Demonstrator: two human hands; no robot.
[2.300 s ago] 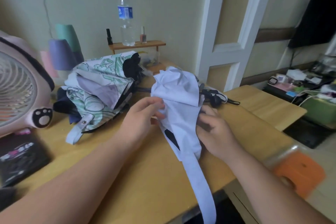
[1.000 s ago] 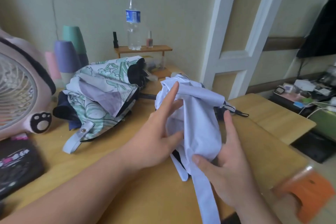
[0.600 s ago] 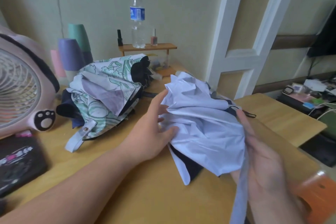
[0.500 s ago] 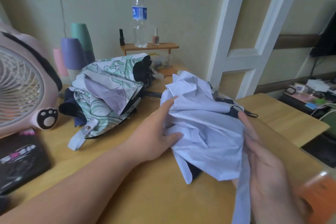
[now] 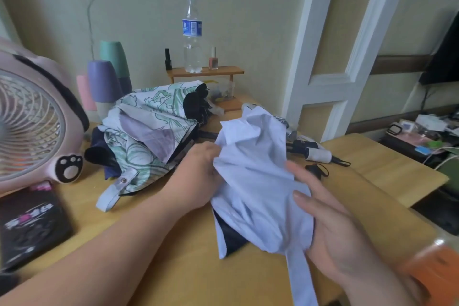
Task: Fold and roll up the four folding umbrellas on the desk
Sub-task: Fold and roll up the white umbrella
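Note:
A pale lavender umbrella (image 5: 255, 169) with a dark lining lies crumpled at the middle of the wooden desk (image 5: 173, 268). My left hand (image 5: 198, 176) grips its cloth on the left side. My right hand (image 5: 330, 226) cups the lower right of the canopy, fingers pressed on the fabric, and the closing strap (image 5: 301, 278) hangs down below it. Behind, to the left, lies a green leaf-print umbrella (image 5: 149, 126) on top of a dark blue one (image 5: 99, 151). Umbrella handles (image 5: 315, 151) stick out to the right behind the lavender cloth.
A pink fan (image 5: 32, 119) stands at the left, with a black box (image 5: 29, 221) in front of it. Stacked cups (image 5: 106, 79) and a small shelf (image 5: 206, 72) with a water bottle (image 5: 192, 35) line the wall. An orange object (image 5: 437, 271) sits lower right.
The lavender canopy was spread wide between my hands and is now gathered narrower. My left hand has closed on the cloth's left edge; my right hand has come up around its lower right.

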